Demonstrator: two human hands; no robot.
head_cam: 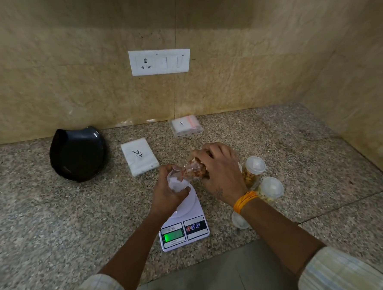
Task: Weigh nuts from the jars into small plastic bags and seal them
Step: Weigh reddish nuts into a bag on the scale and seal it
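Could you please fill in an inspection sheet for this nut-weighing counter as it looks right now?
Surface: speckled stone counter, dry.
Job's things: white scale, display lit; tilted open jar at small bag; two lidded jars; bag packs.
Clutter: black plate; loose lid.
Hands: left hand holds bag; right hand holds jar.
Cables: nothing seen.
Surroundings: wall socket, unused.

Above the scale [184,226], the right hand [219,172] tips a jar of nuts [193,170] into the small bag [177,181] held open by the left hand [166,195].
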